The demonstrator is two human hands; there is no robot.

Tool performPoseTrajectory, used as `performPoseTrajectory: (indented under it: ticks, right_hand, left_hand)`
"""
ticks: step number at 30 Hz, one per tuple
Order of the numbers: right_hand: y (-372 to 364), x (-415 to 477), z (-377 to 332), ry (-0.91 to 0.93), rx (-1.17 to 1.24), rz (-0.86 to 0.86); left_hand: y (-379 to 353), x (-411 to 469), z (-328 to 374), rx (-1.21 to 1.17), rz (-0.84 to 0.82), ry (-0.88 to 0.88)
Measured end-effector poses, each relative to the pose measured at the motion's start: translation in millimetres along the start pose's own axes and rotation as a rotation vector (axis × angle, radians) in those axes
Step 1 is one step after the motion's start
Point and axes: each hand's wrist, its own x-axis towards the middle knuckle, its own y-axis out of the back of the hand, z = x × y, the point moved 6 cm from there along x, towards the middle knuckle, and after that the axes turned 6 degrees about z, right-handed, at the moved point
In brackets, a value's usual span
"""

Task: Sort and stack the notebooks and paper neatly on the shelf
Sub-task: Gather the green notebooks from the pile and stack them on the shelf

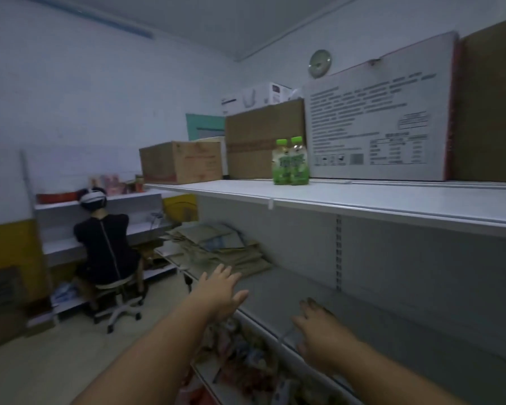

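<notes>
A loose, uneven pile of brown-covered notebooks and paper [216, 247] lies on the middle shelf [348, 311], to the left and further back. My left hand [219, 290] reaches toward the pile with straight, spread fingers, just short of its near edge and holding nothing. My right hand [319, 328] hovers over the bare grey shelf board near its front edge, fingers relaxed and empty. The picture is dim and blurred.
The top shelf [362, 197] carries two green bottles [290, 162], cardboard boxes [181, 166] and a large white printed box [377, 127]. Colourful packets [246, 366] fill the lower shelf. A person in black [105, 247] sits on a swivel stool at the left.
</notes>
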Motion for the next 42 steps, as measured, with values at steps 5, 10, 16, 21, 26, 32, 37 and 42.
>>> performPoseTrajectory:
  ticks: [5,10,16,21,26,32,37,42]
  right_hand:
    - [-16.8,66.0,-57.3,0.11,0.016,-0.04]
    - [-32.4,145.1,-106.2,0.213,0.08,-0.006]
    - [-39.8,258.7,-144.2,0.295,0.1,-0.048]
    - [-30.7,347.0,-157.8,0.304,0.104,0.038]
    - [-42.2,404.8,-169.9,0.261,0.153,0.041]
    - [-42.3,487.4,-172.1,0.104,0.194,0.211]
    - [-42.2,556.8,-166.8,-0.205,0.265,0.168]
    - [-56.4,588.7,-159.8,-0.415,0.251,0.137]
  left_hand:
    - [-19.4,-13.3,-89.5,-0.062,-0.004,0.161]
    - [-38.7,3.0,-159.7,-0.038,-0.002,0.266]
    - [-31.1,53.4,-245.1,0.077,-0.021,0.371]
    - [-10.8,102.2,-292.9,0.03,0.06,0.388]
    - [-29.4,138.3,-328.4,0.005,0.051,0.319]
    - [-39.8,190.2,-389.2,-0.162,0.075,0.292]
    - [-55.3,239.3,-435.5,-0.389,0.045,0.2]
    - [-77.2,290.5,-471.6,-0.681,-0.175,0.102]
